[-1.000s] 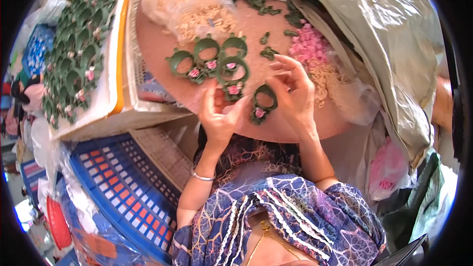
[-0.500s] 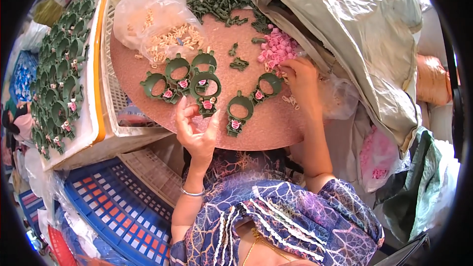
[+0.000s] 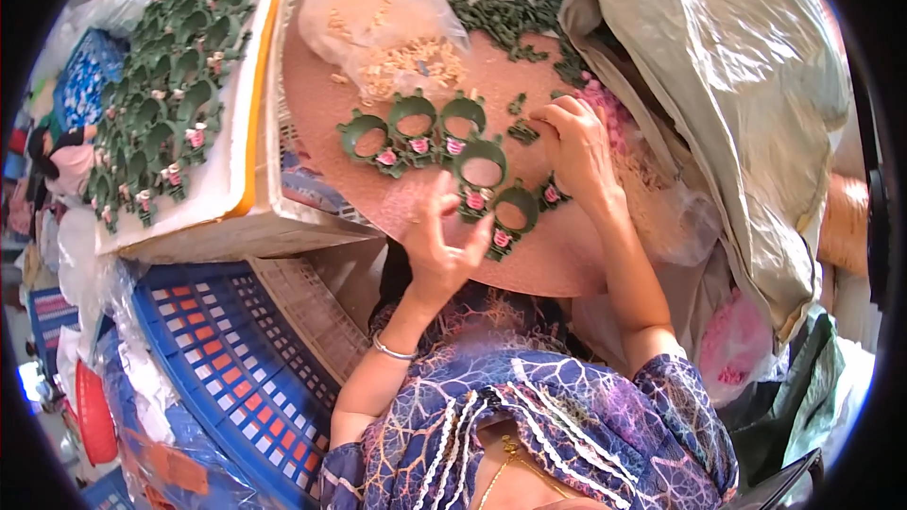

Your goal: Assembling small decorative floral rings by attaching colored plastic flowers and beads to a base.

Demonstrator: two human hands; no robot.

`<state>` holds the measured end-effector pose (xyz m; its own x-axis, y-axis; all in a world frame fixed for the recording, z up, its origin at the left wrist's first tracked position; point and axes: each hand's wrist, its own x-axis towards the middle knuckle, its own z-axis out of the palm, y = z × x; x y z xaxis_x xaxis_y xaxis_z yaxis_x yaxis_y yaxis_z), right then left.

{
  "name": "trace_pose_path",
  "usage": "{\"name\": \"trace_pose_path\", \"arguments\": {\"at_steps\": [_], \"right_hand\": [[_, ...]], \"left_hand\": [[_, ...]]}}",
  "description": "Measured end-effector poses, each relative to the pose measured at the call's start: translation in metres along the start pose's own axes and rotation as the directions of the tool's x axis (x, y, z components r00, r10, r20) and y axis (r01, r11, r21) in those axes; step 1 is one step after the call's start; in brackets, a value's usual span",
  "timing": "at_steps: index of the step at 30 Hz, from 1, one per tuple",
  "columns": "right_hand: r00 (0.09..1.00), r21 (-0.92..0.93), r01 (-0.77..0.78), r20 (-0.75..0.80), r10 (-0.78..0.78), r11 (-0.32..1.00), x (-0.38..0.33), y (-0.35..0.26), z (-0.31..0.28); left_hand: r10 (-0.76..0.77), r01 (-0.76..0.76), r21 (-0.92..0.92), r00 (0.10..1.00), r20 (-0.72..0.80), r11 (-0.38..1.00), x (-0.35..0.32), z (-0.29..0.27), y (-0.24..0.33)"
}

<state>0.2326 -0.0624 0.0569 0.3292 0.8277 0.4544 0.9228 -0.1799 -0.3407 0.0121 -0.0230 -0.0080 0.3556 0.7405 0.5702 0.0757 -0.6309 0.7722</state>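
We held our left hand with thumb and forefinger spread beside the flower-decked green rings on the desk, though whether it touched them was unclear. Our right hand bent its fingers just beside some small green pieces, near the pink pile; we could not tell whether it pinched anything.

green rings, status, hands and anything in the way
Left hand: fingers spread, by green rings. Right hand: beside pink pile, grip unclear. In the way: right hand partly hides one ring.
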Motion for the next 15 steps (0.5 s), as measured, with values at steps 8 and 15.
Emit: {"name": "trace_pose_path", "arguments": {"at_steps": [8, 15], "right_hand": [[0.954, 0.131, 0.255, 0.129, -0.271, 0.958, 0.071, -0.019, 0.058], [0.966, -0.040, 0.084, 0.248, -0.072, 0.996, 0.103, -0.023, 0.100]], "left_hand": [[0.231, -0.230, 0.028, 0.962, -0.146, 0.973, -0.010, 0.001, -0.006], [0.114, -0.122, -0.067, 0.987, -0.112, 0.990, -0.007, 0.003, -0.004]]}}
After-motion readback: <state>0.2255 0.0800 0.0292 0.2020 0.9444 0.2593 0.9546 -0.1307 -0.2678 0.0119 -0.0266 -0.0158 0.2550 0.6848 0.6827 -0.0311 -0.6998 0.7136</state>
